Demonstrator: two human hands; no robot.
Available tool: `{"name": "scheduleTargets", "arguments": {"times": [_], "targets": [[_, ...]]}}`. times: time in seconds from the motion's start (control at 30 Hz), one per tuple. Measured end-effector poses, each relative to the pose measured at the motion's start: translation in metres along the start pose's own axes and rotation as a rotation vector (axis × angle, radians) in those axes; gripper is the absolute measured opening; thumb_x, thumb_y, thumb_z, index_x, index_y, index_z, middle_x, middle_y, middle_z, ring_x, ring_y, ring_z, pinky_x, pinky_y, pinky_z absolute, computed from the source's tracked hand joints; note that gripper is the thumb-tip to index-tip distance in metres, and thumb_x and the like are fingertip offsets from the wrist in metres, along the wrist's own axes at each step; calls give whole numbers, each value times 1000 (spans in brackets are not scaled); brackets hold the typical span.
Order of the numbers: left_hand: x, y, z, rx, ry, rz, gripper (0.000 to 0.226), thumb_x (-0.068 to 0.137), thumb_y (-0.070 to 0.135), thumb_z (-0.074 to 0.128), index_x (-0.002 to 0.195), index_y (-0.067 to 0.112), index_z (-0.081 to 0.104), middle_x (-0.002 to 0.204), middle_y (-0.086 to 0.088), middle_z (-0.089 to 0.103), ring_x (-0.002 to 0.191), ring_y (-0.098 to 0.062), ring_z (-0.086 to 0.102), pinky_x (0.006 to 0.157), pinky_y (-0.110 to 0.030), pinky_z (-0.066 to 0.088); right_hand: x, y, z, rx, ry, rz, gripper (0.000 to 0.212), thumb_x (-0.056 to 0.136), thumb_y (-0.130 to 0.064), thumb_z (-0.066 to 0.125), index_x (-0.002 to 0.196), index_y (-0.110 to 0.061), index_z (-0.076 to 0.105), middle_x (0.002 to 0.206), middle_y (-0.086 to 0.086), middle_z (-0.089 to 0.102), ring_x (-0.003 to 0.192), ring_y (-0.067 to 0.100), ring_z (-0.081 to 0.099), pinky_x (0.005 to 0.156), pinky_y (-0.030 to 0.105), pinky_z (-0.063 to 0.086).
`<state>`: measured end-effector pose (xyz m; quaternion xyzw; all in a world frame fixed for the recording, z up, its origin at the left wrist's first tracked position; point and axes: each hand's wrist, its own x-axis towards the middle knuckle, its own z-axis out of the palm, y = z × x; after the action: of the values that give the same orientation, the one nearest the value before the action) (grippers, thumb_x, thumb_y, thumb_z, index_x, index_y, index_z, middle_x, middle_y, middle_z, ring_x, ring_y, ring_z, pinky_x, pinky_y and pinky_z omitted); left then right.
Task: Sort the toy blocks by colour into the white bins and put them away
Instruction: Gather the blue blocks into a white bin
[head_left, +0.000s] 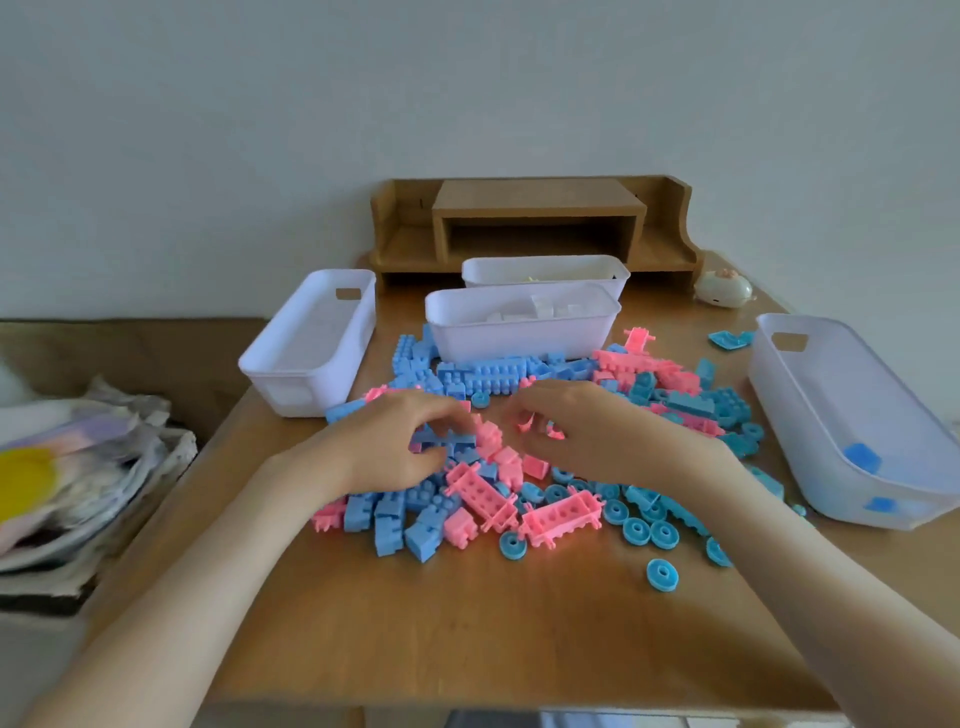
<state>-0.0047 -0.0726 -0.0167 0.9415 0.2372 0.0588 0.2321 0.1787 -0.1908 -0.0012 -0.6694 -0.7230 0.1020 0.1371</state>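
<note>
A pile of pink blocks (560, 516), blue blocks (483, 373) and teal wheels (662, 574) covers the middle of the wooden table (415, 639). My left hand (400, 441) is curled over the pile, with a flat blue block (444, 441) between thumb and fingers, its fingertips beside a pink block (487, 434). My right hand (587, 431) is curled too and holds small pink pieces (527, 423) under its fingers. Several white bins surround the pile: an empty left bin (291, 374), a middle bin (519, 343) with white blocks, a back bin (545, 267), and a right bin (810, 415) with a few blue blocks.
A wooden desk shelf (535, 218) stands against the wall behind the bins. A small cream toy (723, 288) sits at the back right, with a teal piece (730, 339) near it. A stack of papers and bags (72, 478) lies off the table's left edge.
</note>
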Motion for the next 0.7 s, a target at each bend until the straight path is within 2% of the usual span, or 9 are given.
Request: {"name": "scheduleTargets", "arguments": {"times": [0.13,0.23,0.27,0.33,0.4,0.5,0.63,0.7], "targets": [[-14,-17,-3,-75,136,35,51,82,2,60,108,46,53,107,33,50,104,4,49,90,-16,38,12,-24,9,40,-54,-122,32,92,-27,54,124,-27,52,116,-8,55,95,4,52,84,16,42],[-16,-23,1,-83,243,80,45,82,-3,58,105,36,60,106,24,56,100,-2,54,88,-18,45,14,-39,20,51,-143,-215,44,87,-35,60,129,-34,46,126,-12,47,109,3,39,94,21,33],[-16,-23,5,-56,281,98,40,83,-3,57,103,31,62,106,20,59,100,-4,56,88,-15,44,13,-43,26,26,-167,-244,49,85,-39,62,130,-35,44,128,-14,42,112,2,33,95,21,26],[-17,-28,10,64,359,152,32,85,-3,55,101,21,66,105,9,65,104,-5,53,93,-3,33,12,-53,37,-19,-175,-303,54,82,-41,65,130,-34,43,128,-15,39,115,3,26,93,19,16],[-18,-30,14,136,420,209,27,84,-2,53,99,15,67,101,3,67,103,-4,50,94,-2,27,11,-58,45,-55,-144,-354,48,83,-38,65,126,-32,45,123,-14,41,112,5,27,91,19,16],[-21,-28,10,92,465,206,23,86,7,51,98,18,67,96,8,65,93,-2,52,83,-10,40,16,-54,50,-129,-53,-359,31,89,-34,58,117,-27,49,113,-11,47,104,8,29,88,22,18],[-29,-27,4,46,421,185,18,88,18,51,97,23,65,80,16,62,74,-8,56,64,-16,45,16,-44,47,-215,-49,-265,29,93,-41,50,120,-29,48,112,-13,47,106,9,30,95,24,17],[-32,-26,2,50,377,169,16,87,21,52,96,25,65,71,16,62,68,-10,55,65,-11,41,14,-43,46,-234,-38,-241,30,94,-44,46,121,-32,45,112,-15,46,108,8,30,93,22,14]]}}
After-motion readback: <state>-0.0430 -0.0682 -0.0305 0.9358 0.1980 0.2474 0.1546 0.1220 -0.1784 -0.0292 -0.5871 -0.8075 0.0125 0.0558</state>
